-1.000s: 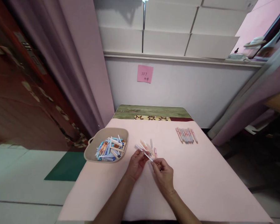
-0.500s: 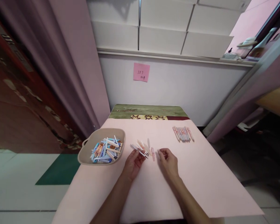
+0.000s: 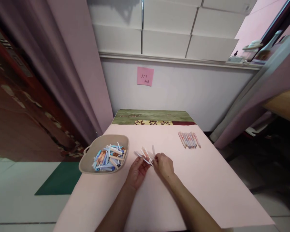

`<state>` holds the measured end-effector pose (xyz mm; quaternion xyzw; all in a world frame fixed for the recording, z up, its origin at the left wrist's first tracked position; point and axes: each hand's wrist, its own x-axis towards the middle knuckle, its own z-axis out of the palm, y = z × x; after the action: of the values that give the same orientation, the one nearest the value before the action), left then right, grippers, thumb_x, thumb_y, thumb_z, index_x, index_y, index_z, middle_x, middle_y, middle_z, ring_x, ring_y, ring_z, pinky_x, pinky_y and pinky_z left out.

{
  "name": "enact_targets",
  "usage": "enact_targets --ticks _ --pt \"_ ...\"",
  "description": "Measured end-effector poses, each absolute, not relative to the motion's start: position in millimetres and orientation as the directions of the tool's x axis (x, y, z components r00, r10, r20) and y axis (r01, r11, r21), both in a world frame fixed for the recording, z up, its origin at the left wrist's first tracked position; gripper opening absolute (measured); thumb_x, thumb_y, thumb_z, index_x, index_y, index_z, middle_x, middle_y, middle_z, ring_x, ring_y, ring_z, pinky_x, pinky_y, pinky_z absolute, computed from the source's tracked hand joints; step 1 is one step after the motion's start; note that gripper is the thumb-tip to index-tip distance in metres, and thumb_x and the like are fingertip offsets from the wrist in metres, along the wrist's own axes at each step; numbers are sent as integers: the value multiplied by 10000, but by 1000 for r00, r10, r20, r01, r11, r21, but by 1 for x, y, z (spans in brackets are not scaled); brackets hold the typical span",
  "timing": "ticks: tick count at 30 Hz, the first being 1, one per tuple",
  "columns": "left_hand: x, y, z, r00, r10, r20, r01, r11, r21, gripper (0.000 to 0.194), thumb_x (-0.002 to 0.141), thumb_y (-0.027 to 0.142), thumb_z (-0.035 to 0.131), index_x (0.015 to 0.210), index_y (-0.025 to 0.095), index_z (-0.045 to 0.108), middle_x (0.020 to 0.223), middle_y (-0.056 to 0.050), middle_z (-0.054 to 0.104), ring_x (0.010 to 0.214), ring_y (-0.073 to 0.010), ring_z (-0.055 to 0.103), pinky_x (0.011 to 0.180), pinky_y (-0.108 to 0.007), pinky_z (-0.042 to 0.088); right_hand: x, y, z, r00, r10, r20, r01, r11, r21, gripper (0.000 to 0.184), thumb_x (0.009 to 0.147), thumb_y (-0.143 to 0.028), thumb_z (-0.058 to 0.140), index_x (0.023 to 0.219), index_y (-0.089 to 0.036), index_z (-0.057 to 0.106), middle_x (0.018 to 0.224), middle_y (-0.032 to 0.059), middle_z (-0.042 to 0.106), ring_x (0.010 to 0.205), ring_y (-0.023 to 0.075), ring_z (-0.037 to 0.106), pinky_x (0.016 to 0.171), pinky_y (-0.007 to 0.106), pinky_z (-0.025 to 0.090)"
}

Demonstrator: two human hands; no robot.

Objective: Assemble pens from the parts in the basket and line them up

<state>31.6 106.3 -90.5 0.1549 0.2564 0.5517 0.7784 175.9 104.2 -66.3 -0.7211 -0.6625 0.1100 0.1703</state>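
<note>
My left hand [image 3: 137,172] is closed on a slim white pen refill [image 3: 146,160] with a dark tip, held slantwise above the table. Just beyond its fingers lie a few loose pen parts [image 3: 144,150], pale and orange-patterned. My right hand [image 3: 163,165] is bent over the right side of these parts, its fingertips pinched close to the refill's tip. What those fingers hold, if anything, is hidden. A pale, translucent pen cap or barrel [image 3: 153,149] lies on the table just past the right fingertips.
A beige basket [image 3: 84,164] full of blue, white and orange pen parts stands at the left. Several assembled-looking pens [image 3: 189,140] lie in a row at the back right. All rest on a pink-covered table [image 3: 207,193] against a white wall bearing a pink note [image 3: 145,76].
My right hand has moved left toward the left hand, covering the pink pieces that showed between them. The left hand keeps its hold on the refill.
</note>
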Motion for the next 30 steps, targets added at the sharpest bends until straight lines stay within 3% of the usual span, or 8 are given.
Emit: enact_targets --ticks 4,8,11,13,16,30 --pt "32 106 -92 262 939 -222 -779 342 526 92 801 152 663 888 126 652 855 -68 724 773 -142 683 729 -261 566 173 109 -64 129 990 50 924 -101 -369 127 810 -208 548 808 -168 668 829 87 667 706 179 624 619 257 360" --pt "32 105 -92 246 938 -244 -785 341 517 86 798 145 665 880 126 648 852 -71 724 784 -141 683 733 -256 562 184 91 -54 150 985 90 909 -101 -405 151 836 -272 525 841 -200 657 858 59 673 705 163 617 596 239 352" --pt "32 105 -92 253 933 -257 -775 354 523 89 799 154 666 881 128 648 849 -69 723 761 -138 682 714 -253 562 194 61 -51 211 965 159 777 -67 -626 124 820 -326 553 793 -223 617 722 2 655 608 141 587 560 224 355" --pt "33 106 -92 258 933 -250 -772 355 528 92 796 156 669 881 129 648 845 -64 722 748 -136 679 705 -256 562 198 40 -53 205 972 114 614 -38 -788 132 822 -344 556 778 -224 589 601 -27 605 529 132 548 521 215 364" --pt "33 107 -94 263 936 -233 -767 350 538 84 797 157 668 873 129 646 838 -60 719 744 -131 674 707 -254 559 197 16 -56 172 981 85 465 -5 -885 138 835 -348 549 802 -217 581 610 -22 601 518 127 530 497 208 379" --pt "34 102 -93 254 946 -201 -754 324 571 127 776 169 693 880 124 635 826 -64 717 749 -131 671 730 -244 535 189 7 -52 169 964 205 628 55 -776 88 801 -287 533 758 -211 541 532 -65 491 437 91 430 462 193 320"
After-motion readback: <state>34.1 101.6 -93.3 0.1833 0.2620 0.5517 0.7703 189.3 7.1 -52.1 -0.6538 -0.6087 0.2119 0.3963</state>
